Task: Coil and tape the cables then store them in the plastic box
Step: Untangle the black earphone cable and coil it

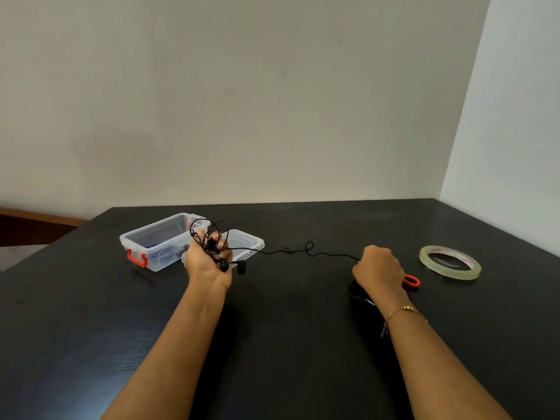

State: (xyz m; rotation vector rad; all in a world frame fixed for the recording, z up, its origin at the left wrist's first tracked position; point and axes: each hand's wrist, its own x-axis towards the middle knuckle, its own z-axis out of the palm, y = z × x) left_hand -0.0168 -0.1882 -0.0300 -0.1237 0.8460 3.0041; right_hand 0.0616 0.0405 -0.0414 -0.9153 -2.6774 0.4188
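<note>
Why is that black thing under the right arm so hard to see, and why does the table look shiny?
Head view: the black object sits on the black wooden table, so it blends in; soft light leaves a pale sheen near the clear plastic box, and the thin black earphone cable looks slightly blurry.

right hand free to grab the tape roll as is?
Probably not yet: the right hand pinches the black cable end. The tape roll lies close on its right, nothing between, so once it lets go, yes.
</note>
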